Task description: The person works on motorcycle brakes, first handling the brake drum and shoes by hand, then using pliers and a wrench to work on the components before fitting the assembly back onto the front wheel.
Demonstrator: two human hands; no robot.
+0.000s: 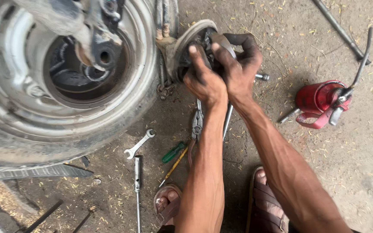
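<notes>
Both my hands are black with grease and clasp a round metal brake plate (185, 43) that stands on edge on the dirt floor. My left hand (204, 80) presses on its dark inner parts with the thumb raised. My right hand (239, 64) wraps over the top of the same plate from the right. A bolt end (262, 77) sticks out to the right of my right hand. The plate's inner parts are mostly hidden by my fingers.
A large wheel with a silver rim (61, 73) lies at the left. On the floor lie a spanner (139, 143), a green-handled screwdriver (173, 152), pliers (196, 123), a socket bar (137, 174) and a red oil can (322, 101). My sandalled feet (266, 203) are below.
</notes>
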